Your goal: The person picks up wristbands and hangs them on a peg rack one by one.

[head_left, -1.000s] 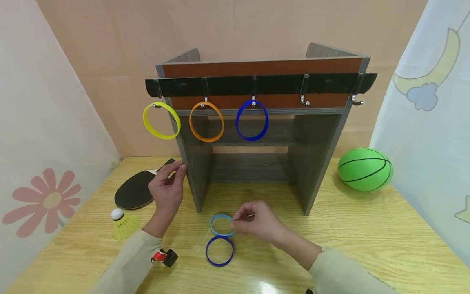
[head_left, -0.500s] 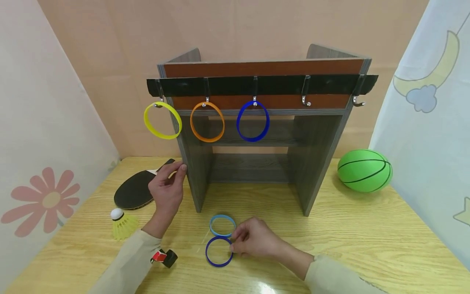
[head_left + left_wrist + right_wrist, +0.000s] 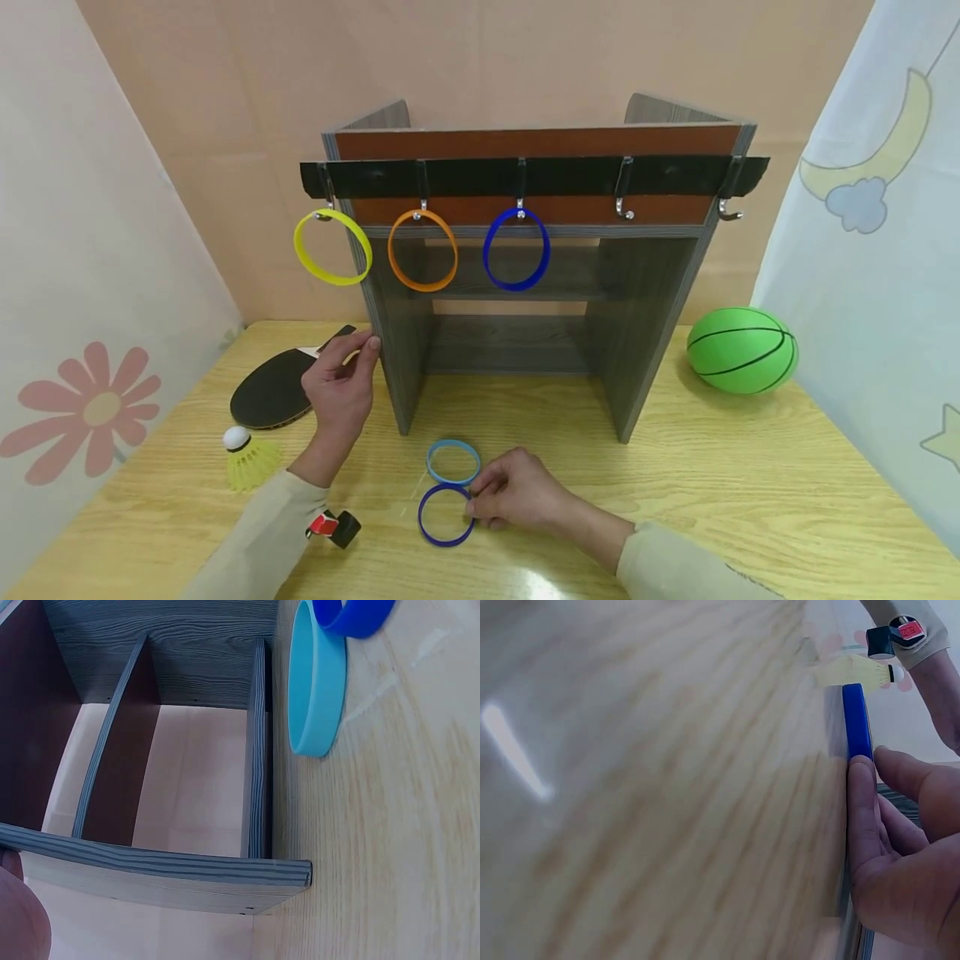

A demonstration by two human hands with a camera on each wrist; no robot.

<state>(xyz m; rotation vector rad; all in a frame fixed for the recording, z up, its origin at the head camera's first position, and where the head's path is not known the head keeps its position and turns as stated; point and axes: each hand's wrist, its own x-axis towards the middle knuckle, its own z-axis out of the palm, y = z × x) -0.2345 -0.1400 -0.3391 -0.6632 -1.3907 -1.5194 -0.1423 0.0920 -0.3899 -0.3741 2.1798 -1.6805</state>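
A dark blue silicone wristband (image 3: 421, 518) lies flat on the table in front of the shelf. My right hand (image 3: 521, 498) pinches its right edge; in the right wrist view, thumb and finger meet at the end of the blue band (image 3: 857, 724). Just behind it, touching, lies a light blue wristband (image 3: 453, 442). My left hand (image 3: 341, 387) grips the front edge of the grey wooden shelf's (image 3: 648, 333) left side panel between thumb and fingers. From hooks along the shelf's top hang a yellow wristband (image 3: 298, 246), an orange wristband (image 3: 390, 254) and another dark blue wristband (image 3: 487, 254).
Two metal hooks, one (image 3: 623, 212) right of the middle and one (image 3: 729, 213) at the far right, hold nothing. A table tennis bat (image 3: 270, 390) and a yellow shuttlecock (image 3: 252, 465) lie at left. At right sits a green ball (image 3: 742, 350).
My right hand has moved from beside the light blue wristband toward me to the dark blue one and pinched its edge. My left hand has stayed on the shelf panel.
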